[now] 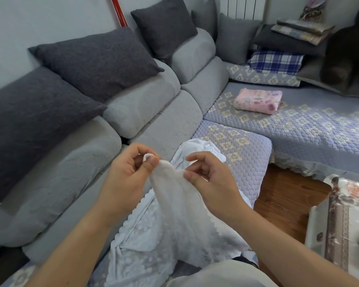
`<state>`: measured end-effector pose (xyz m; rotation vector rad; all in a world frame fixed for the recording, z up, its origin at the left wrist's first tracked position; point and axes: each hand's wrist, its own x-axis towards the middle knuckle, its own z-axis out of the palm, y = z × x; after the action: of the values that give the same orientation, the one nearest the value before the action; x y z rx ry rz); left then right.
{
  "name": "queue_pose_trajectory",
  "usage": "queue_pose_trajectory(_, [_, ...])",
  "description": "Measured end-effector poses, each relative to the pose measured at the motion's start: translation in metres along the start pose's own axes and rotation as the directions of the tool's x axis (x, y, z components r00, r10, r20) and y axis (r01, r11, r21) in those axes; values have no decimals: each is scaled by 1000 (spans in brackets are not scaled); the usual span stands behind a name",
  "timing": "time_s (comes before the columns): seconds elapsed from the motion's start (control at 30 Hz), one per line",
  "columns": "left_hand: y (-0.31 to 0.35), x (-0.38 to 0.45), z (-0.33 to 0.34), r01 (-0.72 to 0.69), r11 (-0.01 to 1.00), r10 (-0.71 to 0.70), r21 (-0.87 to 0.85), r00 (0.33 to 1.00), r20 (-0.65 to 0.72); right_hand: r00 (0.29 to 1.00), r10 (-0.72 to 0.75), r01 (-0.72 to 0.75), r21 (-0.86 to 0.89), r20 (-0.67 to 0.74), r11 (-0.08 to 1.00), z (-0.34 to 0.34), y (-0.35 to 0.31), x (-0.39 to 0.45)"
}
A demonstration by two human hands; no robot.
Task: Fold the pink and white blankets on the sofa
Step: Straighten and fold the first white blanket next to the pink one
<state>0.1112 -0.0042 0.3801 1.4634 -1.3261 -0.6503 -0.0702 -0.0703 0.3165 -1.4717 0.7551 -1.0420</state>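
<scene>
White lace-patterned cloth, thin and limp, scalloped hem: that's the white blanket (164, 230), bunched in a heap on the near seat of the sofa (153, 129) and running from your lap up toward the backrest. You've got one edge lifted just above the heap. Your left hand (131, 177) has thumb and forefinger curled tight on a rolled corner; your right hand (211, 179) pinches the same edge just beside it, other fingers (197, 157) loosely curled and clear of the cloth. Hands are close together, so the held span is short and the rest of the edge hangs slack below, toward you. Long axis of the heap runs front edge to back of the seat; I'd judge the next move needs your hands to slide apart along that hem to find the true corners. Fabric will drape and cling, not hold a crease. Pink blanket (257, 101), floral and plush-looking, already sits folded in a squarish block on the quilted cover (298, 129) of the far seat, well apart, nearer your right.
</scene>
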Motion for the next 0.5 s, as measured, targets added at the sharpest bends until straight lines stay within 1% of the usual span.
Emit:
queue_pose_trajectory(0.07, [0, 2, 3, 9, 1000, -8, 22, 1000, -23, 1000, -5, 5, 4, 4, 1000, 1, 0, 2])
queue_pose_trajectory(0.13, [1, 6, 6, 33, 992, -30, 125, 999, -27, 1000, -21, 21, 0, -6, 1000, 4, -1, 3])
queue_pose_trajectory(0.2, [1, 9, 13, 75, 968, -81, 240, 997, 15, 999, -36, 36, -19, 0, 999, 8, -5, 5])
queue_pose_trajectory(0.3, [8, 15, 21, 111, 955, -153, 276, 979, 135, 995, -87, 91, -77, 54, 993, 10, -14, 14])
queue_pose_trajectory(0.33, [13, 18, 20, 121, 953, -181, 277, 962, 204, 992, -100, 107, -92, 74, 990, 8, -16, 20])
queue_pose_trajectory(0.37, [17, 22, 18, 126, 939, -218, 320, 938, 269, 991, -98, 106, -91, 92, 990, 4, -17, 25])
queue_pose_trajectory(0.4, [21, 25, 15, 117, 909, -258, 399, 912, 320, 991, -77, 84, -64, 107, 994, 0, -18, 30])
queue_pose_trajectory(0.43, [25, 29, 11, 91, 859, -300, 504, 887, 350, 992, -43, 44, -6, 118, 999, -3, -18, 34])
queue_pose_trajectory(0.47, [28, 34, 8, 52, 802, -324, 595, 874, 361, 992, 0, -9, 72, 128, 997, -5, -18, 37])
queue_pose_trajectory(0.5, [30, 38, 6, 9, 760, -327, 650, 869, 370, 990, 40, -60, 145, 135, 988, -5, -16, 38])
